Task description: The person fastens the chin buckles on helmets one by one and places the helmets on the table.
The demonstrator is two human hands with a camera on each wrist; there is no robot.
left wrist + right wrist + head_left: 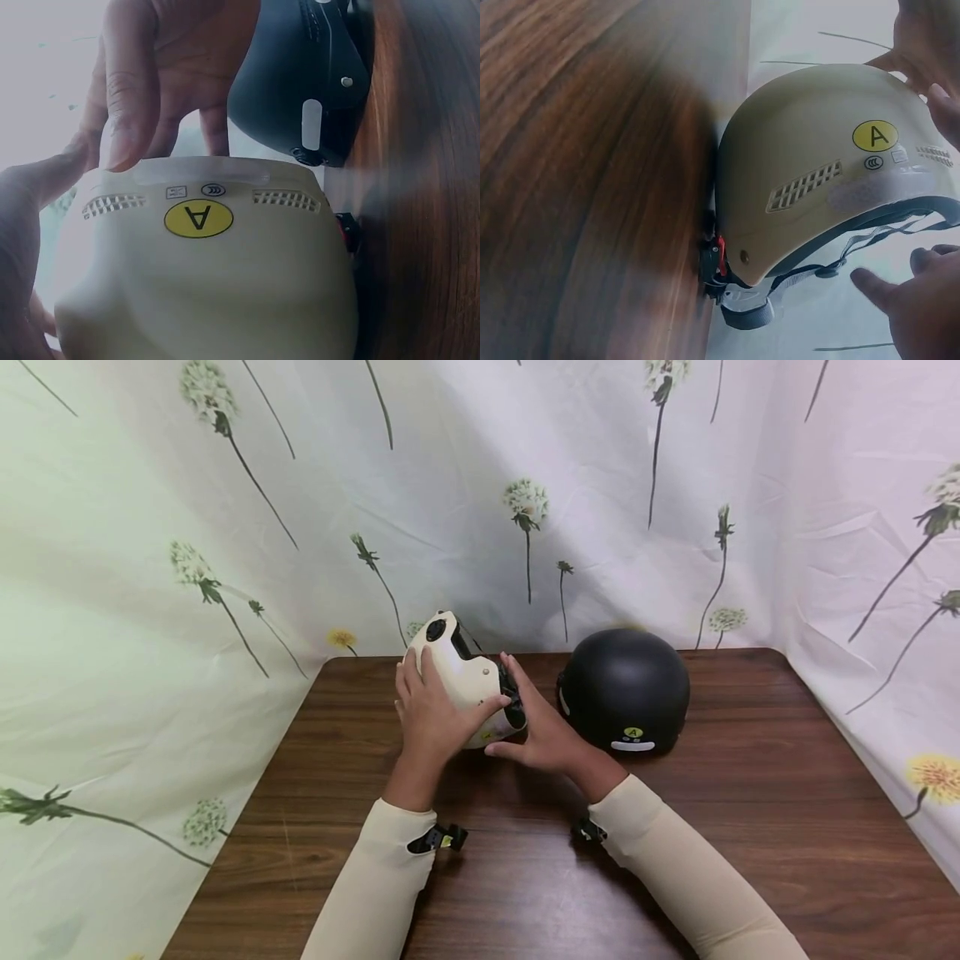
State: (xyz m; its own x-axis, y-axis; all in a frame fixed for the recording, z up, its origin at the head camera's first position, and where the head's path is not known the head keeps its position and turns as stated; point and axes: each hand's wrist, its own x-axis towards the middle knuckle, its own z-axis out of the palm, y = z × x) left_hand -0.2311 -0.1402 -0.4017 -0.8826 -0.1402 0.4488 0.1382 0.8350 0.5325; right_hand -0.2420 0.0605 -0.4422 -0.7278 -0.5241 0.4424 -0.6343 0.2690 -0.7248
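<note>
A cream helmet (472,689) with a yellow "A" sticker stands tilted on the table, its opening turned toward the right. My left hand (435,710) holds it from above, fingers spread over the shell and thumb reaching to the rim. At the opening is my right hand (543,722), fingers extended near the dark lining and thumb apart from the fingers. A chin strap (829,270) hangs across the opening in the right wrist view, with a red-and-black buckle (718,259) by the tabletop.
A black helmet (626,689), also bearing an "A" sticker, sits dome up just right of my right hand. The brown wooden table (750,827) backs onto a white curtain (465,527) printed with dandelions.
</note>
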